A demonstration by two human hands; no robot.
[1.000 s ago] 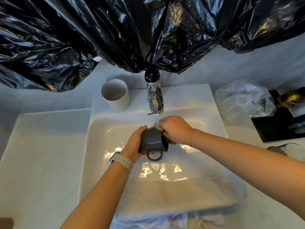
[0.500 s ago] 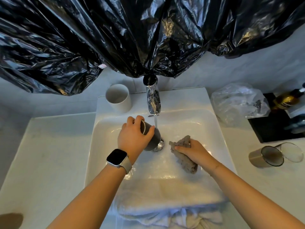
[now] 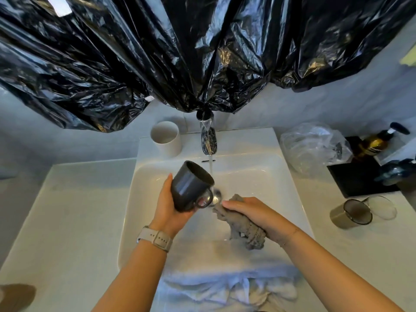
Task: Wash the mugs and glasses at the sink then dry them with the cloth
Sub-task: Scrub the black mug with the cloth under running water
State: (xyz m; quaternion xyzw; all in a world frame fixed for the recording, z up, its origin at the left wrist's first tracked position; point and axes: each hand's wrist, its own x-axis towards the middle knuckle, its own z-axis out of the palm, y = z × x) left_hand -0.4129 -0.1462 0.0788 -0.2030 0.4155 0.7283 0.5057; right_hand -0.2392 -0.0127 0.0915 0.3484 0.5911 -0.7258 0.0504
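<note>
Left hand [image 3: 167, 207] grips the dark mug [image 3: 191, 185] beside the running tap [image 3: 209, 140], right hand [image 3: 254, 213] clutches a washcloth [image 3: 242, 224]; glasses [image 3: 351, 213] at three o'clock on the counter [image 3: 67, 210] apparently await washing, drying undone.

Legible text: none. Amber pump bottle [image 3: 375, 144], at 2 o'clock, bears a label too blurred to read.

A glossy dark grey ceramic mug [image 3: 191, 185], smooth and wet-looking. A rough, matted grey cloth [image 3: 242, 224]. A smooth, glossy white sink [image 3: 144, 176] under a shiny chrome tap [image 3: 209, 143]. Crinkled glossy black plastic sheeting [image 3: 180, 52] above. A matt white cup [image 3: 166, 138]. Clear smooth glasses [image 3: 358, 212]. Fluffy white towel [image 3: 225, 287].
</note>
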